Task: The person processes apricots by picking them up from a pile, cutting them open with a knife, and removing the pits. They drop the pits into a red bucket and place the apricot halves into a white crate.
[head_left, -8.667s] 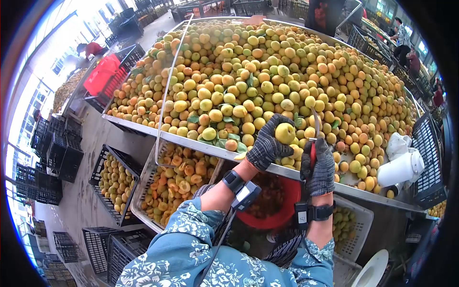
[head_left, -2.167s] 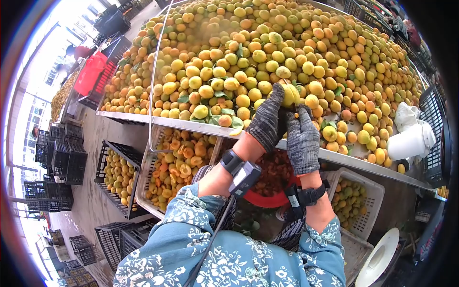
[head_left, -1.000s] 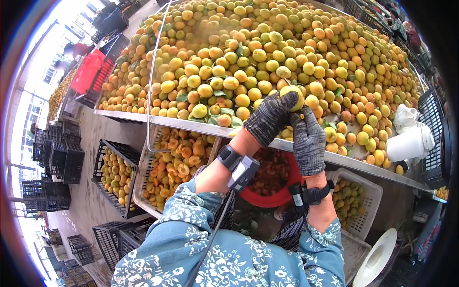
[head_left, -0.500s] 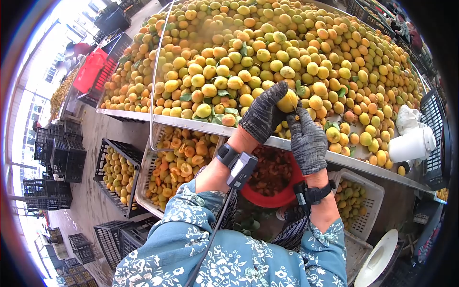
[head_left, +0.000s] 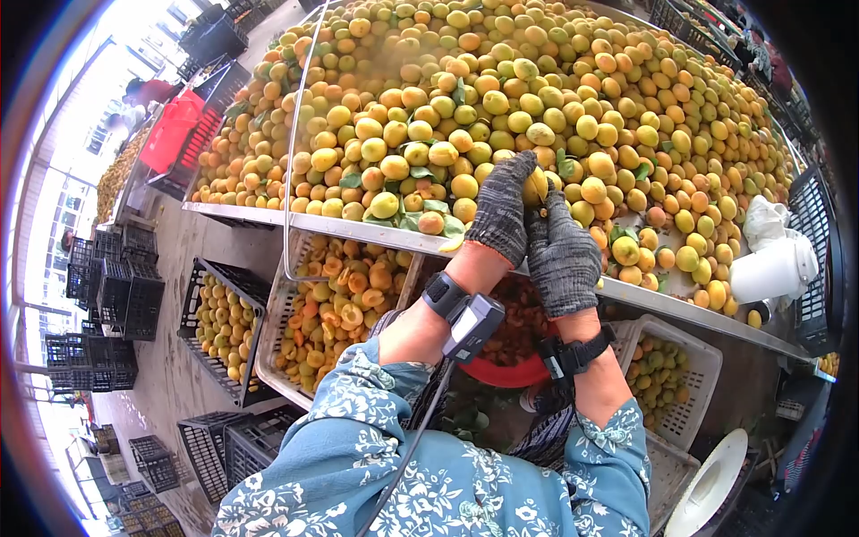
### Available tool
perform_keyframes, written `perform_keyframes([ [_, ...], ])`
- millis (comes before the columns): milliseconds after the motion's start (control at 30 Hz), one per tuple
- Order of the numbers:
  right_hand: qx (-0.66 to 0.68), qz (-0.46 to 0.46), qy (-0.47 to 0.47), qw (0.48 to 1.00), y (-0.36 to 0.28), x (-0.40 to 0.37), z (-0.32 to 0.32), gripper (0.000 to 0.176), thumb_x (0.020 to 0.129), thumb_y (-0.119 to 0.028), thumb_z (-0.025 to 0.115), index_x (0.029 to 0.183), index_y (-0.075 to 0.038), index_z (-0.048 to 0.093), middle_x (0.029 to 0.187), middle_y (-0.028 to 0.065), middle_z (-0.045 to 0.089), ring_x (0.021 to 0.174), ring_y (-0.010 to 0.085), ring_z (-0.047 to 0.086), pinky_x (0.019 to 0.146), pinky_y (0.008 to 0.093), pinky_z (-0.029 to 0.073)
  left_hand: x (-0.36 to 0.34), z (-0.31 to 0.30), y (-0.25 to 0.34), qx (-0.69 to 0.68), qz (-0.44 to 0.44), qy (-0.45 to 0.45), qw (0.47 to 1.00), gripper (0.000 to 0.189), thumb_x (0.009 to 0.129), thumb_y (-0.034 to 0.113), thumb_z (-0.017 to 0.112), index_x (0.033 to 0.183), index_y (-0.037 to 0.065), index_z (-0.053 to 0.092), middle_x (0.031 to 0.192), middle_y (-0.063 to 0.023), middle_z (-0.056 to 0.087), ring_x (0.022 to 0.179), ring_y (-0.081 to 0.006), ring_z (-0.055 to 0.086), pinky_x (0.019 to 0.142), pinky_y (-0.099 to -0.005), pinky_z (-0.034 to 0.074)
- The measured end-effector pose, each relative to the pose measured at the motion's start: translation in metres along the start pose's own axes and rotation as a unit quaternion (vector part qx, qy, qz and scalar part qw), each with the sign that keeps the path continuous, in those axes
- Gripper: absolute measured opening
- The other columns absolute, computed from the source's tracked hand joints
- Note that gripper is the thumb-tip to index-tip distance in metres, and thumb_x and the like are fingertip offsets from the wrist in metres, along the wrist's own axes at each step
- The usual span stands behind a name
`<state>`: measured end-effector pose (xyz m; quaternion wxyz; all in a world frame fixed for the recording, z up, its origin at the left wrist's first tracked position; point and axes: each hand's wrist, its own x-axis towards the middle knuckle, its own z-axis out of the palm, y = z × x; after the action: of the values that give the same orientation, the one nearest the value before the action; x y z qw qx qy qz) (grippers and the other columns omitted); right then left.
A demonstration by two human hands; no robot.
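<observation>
Fruit (head_left: 536,186) right of upper centre, left hand (head_left: 503,213) wrapped on it. Right hand (head_left: 564,255) narrow against its lower end; can't tell its grip. Visible strip runs near vertical, rest hidden. Table edge (head_left: 394,234) slants under hands; pile (head_left: 429,116) crowds above, open air over red tub (head_left: 508,376) below.

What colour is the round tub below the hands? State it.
Red; the tub shows best in the head view, the only one.
</observation>
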<state>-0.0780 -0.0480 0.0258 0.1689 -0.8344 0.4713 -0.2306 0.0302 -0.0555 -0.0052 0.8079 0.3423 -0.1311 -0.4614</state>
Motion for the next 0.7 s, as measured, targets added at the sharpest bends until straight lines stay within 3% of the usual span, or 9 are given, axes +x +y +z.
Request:
perform_keyframes([
  [100, 0.105, 0.034, -0.013, 0.994, 0.003, -0.003, 0.004, 0.039, 0.092, -0.025, 0.056, 0.124, -0.002, 0.055, 0.089, 0.022, 0.066, 0.08, 0.0321, 0.066, 0.071, 0.0406, 0.051, -0.007, 0.006, 0.008, -0.02, -0.033, 0.002, 0.999, 0.02, 0.089, 0.023, 0.061, 0.101, 0.007, 0.058, 0.093, -0.0062, 0.062, 0.084, -0.02, 0.062, 0.075, -0.0344, 0.054],
  [200, 0.208, -0.013, 0.064, 0.976, 0.011, -0.008, 0.014, 0.037, 0.094, -0.02, 0.055, 0.124, 0.002, 0.054, 0.104, 0.0199, 0.066, 0.089, 0.0253, 0.065, 0.076, 0.0346, 0.05, 0.001, -0.01, -0.003, 0.005, -0.017, -0.072, 0.997, 0.024, 0.09, 0.026, 0.06, 0.102, 0.006, 0.058, 0.092, -0.0082, 0.063, 0.082, -0.0224, 0.063, 0.074, -0.0352, 0.054],
  [267, 0.347, 0.037, 0.003, 0.937, 0.011, -0.01, 0.012, 0.034, 0.095, -0.017, 0.054, 0.121, 0.005, 0.054, 0.107, 0.0131, 0.064, 0.093, 0.0176, 0.06, 0.079, 0.0291, 0.048, 0.003, -0.016, -0.008, 0.108, -0.002, -0.1, 0.989, 0.03, 0.09, 0.031, 0.06, 0.102, 0.004, 0.058, 0.09, -0.0115, 0.064, 0.079, -0.0254, 0.064, 0.073, -0.0365, 0.055],
  [300, 0.347, 0.037, 0.004, 0.937, 0.01, -0.01, 0.011, 0.034, 0.095, -0.017, 0.054, 0.121, 0.005, 0.054, 0.107, 0.0131, 0.064, 0.093, 0.0176, 0.06, 0.079, 0.0291, 0.048, 0.002, -0.013, -0.006, 0.108, -0.002, -0.101, 0.989, 0.03, 0.09, 0.031, 0.06, 0.102, 0.004, 0.058, 0.09, -0.0115, 0.064, 0.079, -0.0254, 0.064, 0.073, -0.0365, 0.055],
  [367, 0.408, 0.041, 0.012, 0.912, 0.006, -0.013, 0.008, 0.031, 0.094, -0.016, 0.056, 0.117, 0.005, 0.056, 0.099, 0.0077, 0.064, 0.088, 0.0122, 0.058, 0.075, 0.0245, 0.048, -0.003, -0.007, -0.002, -0.048, -0.113, -0.096, 0.988, 0.036, 0.089, 0.035, 0.06, 0.103, 0.001, 0.057, 0.088, -0.0143, 0.064, 0.076, -0.0279, 0.065, 0.072, -0.0377, 0.055],
  [500, 0.471, 0.073, -0.004, 0.879, 0.003, -0.017, 0.007, 0.027, 0.093, -0.016, 0.057, 0.113, 0.003, 0.058, 0.095, 0.0044, 0.063, 0.082, 0.0086, 0.056, 0.07, 0.0211, 0.047, -0.014, 0.0, 0.003, -0.069, -0.139, -0.128, 0.98, 0.041, 0.089, 0.037, 0.059, 0.105, -0.001, 0.057, 0.09, -0.0147, 0.064, 0.079, -0.0281, 0.065, 0.074, -0.0391, 0.055],
  [567, 0.564, 0.089, 0.008, 0.821, 0.005, -0.016, 0.013, 0.026, 0.093, -0.015, 0.058, 0.114, 0.0, 0.059, 0.093, 0.0011, 0.062, 0.078, 0.0064, 0.056, 0.065, 0.0189, 0.046, -0.017, 0.004, 0.003, -0.098, -0.165, -0.11, 0.975, 0.044, 0.09, 0.038, 0.059, 0.107, -0.002, 0.056, 0.092, -0.0149, 0.063, 0.082, -0.0285, 0.064, 0.077, -0.0409, 0.054],
  [633, 0.549, 0.111, -0.02, 0.828, 0.011, -0.014, 0.013, 0.025, 0.092, -0.016, 0.058, 0.113, -0.002, 0.059, 0.093, -0.0005, 0.062, 0.077, 0.0062, 0.056, 0.063, 0.0188, 0.046, -0.017, 0.007, 0.005, -0.096, -0.171, -0.116, 0.974, 0.045, 0.09, 0.038, 0.058, 0.108, -0.003, 0.056, 0.094, -0.0152, 0.063, 0.085, -0.0285, 0.064, 0.081, -0.041, 0.053],
  [700, 0.628, 0.165, -0.072, 0.757, 0.013, -0.011, 0.011, 0.023, 0.092, -0.017, 0.059, 0.11, -0.002, 0.06, 0.092, 0.0002, 0.062, 0.076, 0.0062, 0.056, 0.064, 0.0188, 0.046, -0.018, 0.008, 0.007, -0.14, -0.201, -0.127, 0.961, 0.028, 0.087, 0.028, 0.064, 0.102, 0.005, 0.057, 0.091, -0.0118, 0.063, 0.082, -0.0259, 0.064, 0.074, -0.0371, 0.055],
])
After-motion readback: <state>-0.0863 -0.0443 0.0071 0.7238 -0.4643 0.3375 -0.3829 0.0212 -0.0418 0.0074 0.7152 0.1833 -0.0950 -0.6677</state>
